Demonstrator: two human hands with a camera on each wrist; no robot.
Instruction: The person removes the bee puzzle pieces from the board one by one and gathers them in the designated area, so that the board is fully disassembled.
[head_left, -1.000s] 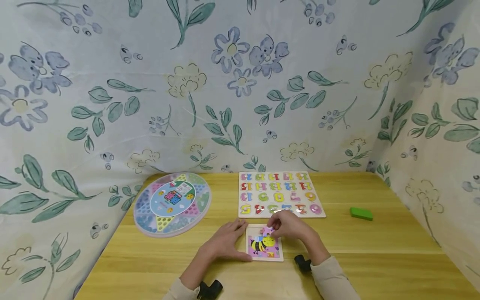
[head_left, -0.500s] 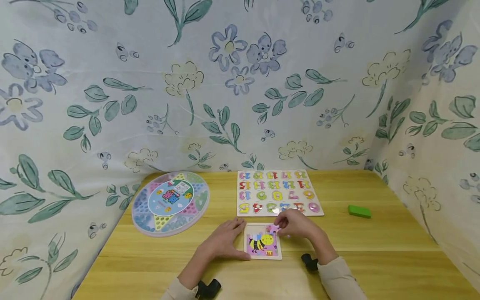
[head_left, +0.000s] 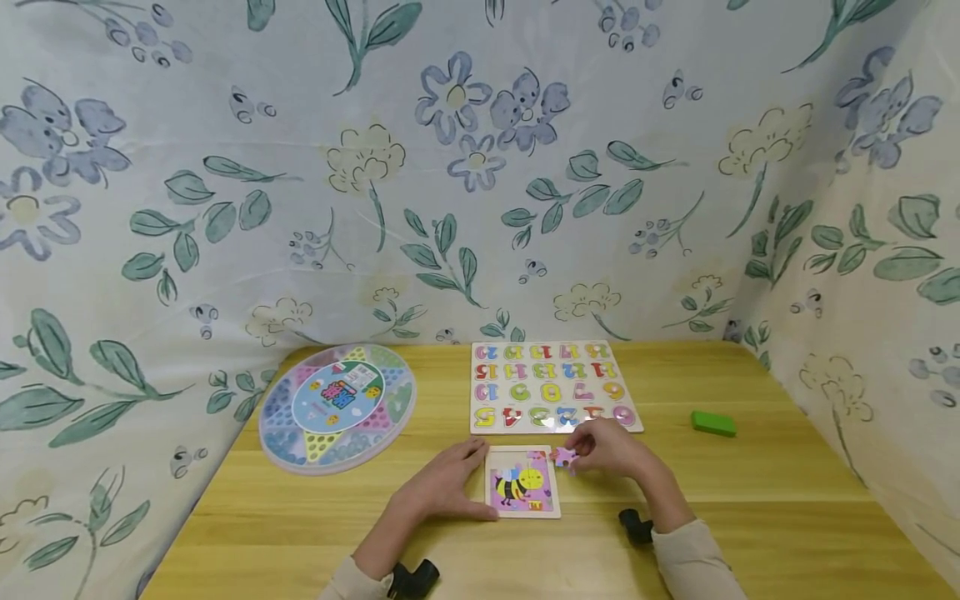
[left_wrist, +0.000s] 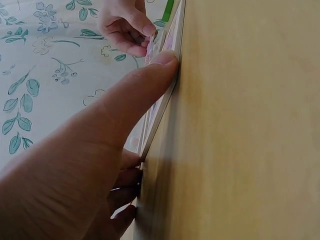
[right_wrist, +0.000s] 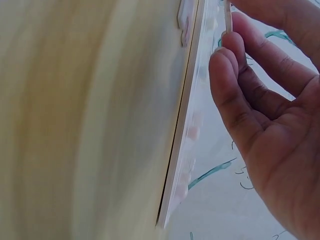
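Observation:
A square wooden jigsaw tray (head_left: 523, 515) with a bee picture (head_left: 517, 485) lies on the table; bare wood shows along its upper left. My left hand (head_left: 438, 487) steadies the tray's left side, fingers stretched to the upper corner. Its thumb (left_wrist: 135, 92) lies along the lower edge in the left wrist view. Just off the tray's upper right, my right hand (head_left: 613, 450) pinches a pink jigsaw piece (head_left: 564, 457) between thumb and fingertips. That piece appears edge-on in the right wrist view, its other fingers curled in below.
Behind the tray lies a number puzzle board (head_left: 551, 429). A round Chinese checkers set (head_left: 337, 408) sits at back left, and a green block (head_left: 712, 423) at right. A thin pale piece (right_wrist: 184, 25) lies by the board's edge. Floral cloth (head_left: 450, 250) hangs behind the table.
My right hand has moved right, carrying the pink jigsaw piece from over the tray to just beyond its upper right edge. My left hand stays against the tray.

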